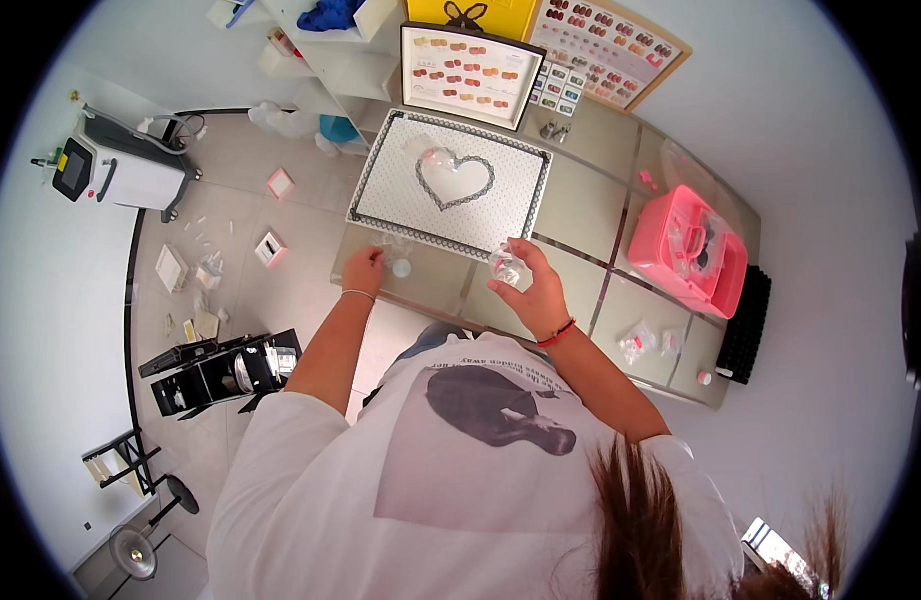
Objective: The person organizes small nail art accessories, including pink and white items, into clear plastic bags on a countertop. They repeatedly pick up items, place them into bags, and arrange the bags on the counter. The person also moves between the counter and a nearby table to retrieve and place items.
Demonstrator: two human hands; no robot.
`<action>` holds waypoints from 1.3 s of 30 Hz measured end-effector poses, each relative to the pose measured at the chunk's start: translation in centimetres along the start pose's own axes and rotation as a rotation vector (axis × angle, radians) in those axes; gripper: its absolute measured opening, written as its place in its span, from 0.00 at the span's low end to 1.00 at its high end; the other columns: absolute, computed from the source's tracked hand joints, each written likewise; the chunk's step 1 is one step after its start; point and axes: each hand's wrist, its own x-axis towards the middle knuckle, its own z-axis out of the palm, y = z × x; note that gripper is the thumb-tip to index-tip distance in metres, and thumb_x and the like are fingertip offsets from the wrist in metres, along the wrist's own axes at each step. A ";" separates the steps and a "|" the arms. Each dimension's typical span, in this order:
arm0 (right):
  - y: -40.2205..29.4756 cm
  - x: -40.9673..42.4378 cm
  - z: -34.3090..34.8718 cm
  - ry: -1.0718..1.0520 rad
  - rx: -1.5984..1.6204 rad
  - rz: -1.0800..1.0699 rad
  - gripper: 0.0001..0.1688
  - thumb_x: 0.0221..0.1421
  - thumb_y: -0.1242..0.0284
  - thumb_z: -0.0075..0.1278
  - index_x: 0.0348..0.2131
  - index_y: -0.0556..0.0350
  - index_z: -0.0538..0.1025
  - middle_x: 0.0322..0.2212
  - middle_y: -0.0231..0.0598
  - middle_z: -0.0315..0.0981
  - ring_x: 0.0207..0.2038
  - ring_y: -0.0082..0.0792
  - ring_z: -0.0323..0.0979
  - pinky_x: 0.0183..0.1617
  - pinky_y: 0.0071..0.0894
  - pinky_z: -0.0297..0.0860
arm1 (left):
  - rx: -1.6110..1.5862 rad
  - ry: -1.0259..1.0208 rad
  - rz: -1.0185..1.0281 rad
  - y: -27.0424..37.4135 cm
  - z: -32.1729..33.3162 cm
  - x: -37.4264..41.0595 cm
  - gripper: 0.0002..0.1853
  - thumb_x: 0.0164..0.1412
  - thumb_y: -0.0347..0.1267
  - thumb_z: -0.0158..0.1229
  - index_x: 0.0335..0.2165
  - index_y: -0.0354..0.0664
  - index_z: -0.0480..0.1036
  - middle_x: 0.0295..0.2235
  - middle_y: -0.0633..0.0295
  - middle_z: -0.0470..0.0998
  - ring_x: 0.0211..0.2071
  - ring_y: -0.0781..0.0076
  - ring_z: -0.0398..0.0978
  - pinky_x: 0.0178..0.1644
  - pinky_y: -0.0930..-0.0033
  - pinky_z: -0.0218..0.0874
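Note:
At the front edge of the table, my right hand [537, 289] grips a small clear round container [507, 264] between thumb and fingers. Something red and some shiny clear material show through it. My left hand [364, 270] rests at the table's left front corner with its fingers curled. Beside those fingers lies crumpled clear plastic [391, 244], and whether they pinch it I cannot tell. A small pale disc [402, 268] lies just right of it. Beyond both hands is a white dotted mat [385, 176] with black lace trim and a lace heart; a clear round piece [439, 159] sits on the heart.
Colour sample boards [468, 79] stand at the back. To the right are an open pink case [651, 232], small plastic bags [637, 341] and a black ridged object [745, 326]. On the floor at left are an open black case [220, 375], scattered boxes [270, 249] and a wheeled machine [130, 176].

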 end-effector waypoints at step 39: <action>-0.4 -0.9 1.7 -0.038 -0.232 0.020 0.40 0.42 0.71 0.68 0.55 0.57 0.70 0.48 0.46 0.73 0.52 0.44 0.71 0.56 0.38 0.67 | -0.391 -0.256 0.327 14.7 -3.4 -4.2 0.09 0.56 0.30 0.61 0.37 0.40 0.78 0.29 0.58 0.79 0.27 0.65 0.75 0.34 0.68 0.67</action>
